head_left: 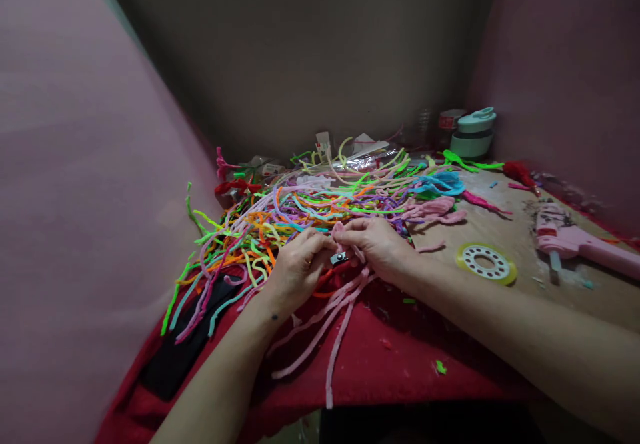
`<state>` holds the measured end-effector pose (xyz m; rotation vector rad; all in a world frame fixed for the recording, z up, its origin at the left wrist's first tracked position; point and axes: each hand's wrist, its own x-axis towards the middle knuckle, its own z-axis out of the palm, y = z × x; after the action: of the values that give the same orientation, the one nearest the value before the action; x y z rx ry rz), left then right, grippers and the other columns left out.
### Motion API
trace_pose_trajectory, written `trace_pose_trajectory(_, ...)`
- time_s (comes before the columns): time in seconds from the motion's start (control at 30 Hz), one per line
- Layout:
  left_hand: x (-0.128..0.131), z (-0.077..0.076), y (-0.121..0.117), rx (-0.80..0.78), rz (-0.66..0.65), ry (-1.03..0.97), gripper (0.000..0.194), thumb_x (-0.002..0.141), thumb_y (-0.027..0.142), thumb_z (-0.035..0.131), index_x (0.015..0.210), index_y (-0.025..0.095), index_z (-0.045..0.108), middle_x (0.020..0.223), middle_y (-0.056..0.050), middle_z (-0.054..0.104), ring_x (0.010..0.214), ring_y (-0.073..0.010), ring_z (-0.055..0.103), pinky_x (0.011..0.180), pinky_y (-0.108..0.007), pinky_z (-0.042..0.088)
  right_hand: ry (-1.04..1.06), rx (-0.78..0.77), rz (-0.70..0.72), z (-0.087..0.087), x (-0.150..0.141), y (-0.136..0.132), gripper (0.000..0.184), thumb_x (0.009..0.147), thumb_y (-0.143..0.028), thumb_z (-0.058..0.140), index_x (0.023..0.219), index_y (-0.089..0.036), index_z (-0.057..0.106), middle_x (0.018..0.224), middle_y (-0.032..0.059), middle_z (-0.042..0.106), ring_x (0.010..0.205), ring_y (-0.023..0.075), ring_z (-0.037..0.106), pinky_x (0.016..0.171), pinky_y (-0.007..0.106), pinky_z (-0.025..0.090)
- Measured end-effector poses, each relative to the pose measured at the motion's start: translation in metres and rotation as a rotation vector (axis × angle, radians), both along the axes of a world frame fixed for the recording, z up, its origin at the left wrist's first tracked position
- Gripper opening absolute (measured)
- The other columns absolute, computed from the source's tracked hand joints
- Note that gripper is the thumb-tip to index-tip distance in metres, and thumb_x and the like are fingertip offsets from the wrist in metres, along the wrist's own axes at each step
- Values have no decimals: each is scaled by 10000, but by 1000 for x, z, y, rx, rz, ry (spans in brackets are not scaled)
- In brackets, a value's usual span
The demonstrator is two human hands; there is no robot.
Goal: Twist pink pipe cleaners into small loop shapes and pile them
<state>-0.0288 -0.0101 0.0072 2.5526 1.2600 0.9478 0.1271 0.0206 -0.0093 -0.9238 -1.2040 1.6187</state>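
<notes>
Your right hand (383,247) is closed in a pinch on the pink fuzzy stems (363,279), near where they gather into a small looped end. Your left hand (303,261) meets it from the other side, fingers curled in and tips drawn together. A small metal piece (339,258) with a dark round centre shows just under those tips; you seem to have it in that hand, but I cannot tell how firmly, or whether the fingers also grip the pink. Holding the looped end high between both hands probably steadies it, while the long tails hang free towards you over the red cloth (400,364) and stay out of your fingers' way.

Beyond your hands, the pile of coloured stems (270,224) spreads across the desk (437,287), close enough to reach. More pink loops (433,209) and a blue bundle (443,184) lie at its right side. The tape roll (471,261) lies flat to the right, and the pink glue gun (570,241) lies beyond it with its handle pointing outward, which likely suits your right hand. A black cloth (173,357) lies at the left, partly under the stems.
</notes>
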Motion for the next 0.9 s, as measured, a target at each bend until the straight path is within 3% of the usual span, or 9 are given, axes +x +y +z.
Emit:
trace_pose_trajectory(0.2,0,1,3,-76,-1,-66,117,835,140,463,769,167,555,856,-46,520,828,-139,505,757,-269,425,67,-41,8,0,-1,0,226,622,-288,676,533,-138,533,450,-31,492,362,48,390,339,180,291)
trace_pose_trajectory(0.3,1,4,0,-276,3,-149,107,839,167,445,770,164,526,952,-64,550,769,-124,550,705,-269,460,90,-70,22,-2,-1,0,256,602,-324,710,567,-141,535,477,-25,521,371,54,419,356,186,316)
trace_pose_trajectory(0.4,2,4,-2,-541,14,-265,85,846,221,432,811,167,487,828,-32,587,587,-92,554,568,-235,464,94,-64,70,-3,-1,0,277,618,-371,706,598,-142,551,509,-4,557,396,70,462,378,195,345)
trace_pose_trajectory(0.47,3,2,-2,-622,23,-319,77,834,238,451,811,168,472,715,-4,590,562,-97,564,564,-232,469,90,-43,71,-3,-1,0,278,628,-377,697,592,-139,559,530,2,566,405,69,470,384,197,356)
trace_pose_trajectory(0.57,3,-2,0,-595,68,-324,73,813,237,474,782,171,474,616,19,581,529,-99,561,540,-218,456,91,-23,34,-5,-1,2,260,607,-338,715,576,-135,555,518,-19,538,390,50,438,377,188,357)
trace_pose_trajectory(0.73,1,-6,1,-444,142,-269,93,784,217,495,844,166,543,664,7,611,542,-97,571,529,-201,449,88,-24,31,-8,-2,3,229,616,-316,703,607,-139,559,489,-43,504,368,50,420,355,179,337)
trace_pose_trajectory(0.9,3,-4,-3,-441,157,-249,82,789,212,480,799,170,550,595,21,582,481,-89,545,478,-186,436,-25,42,-12,-5,-1,1,243,644,-329,671,570,-135,546,463,-41,478,375,47,380,355,179,274)
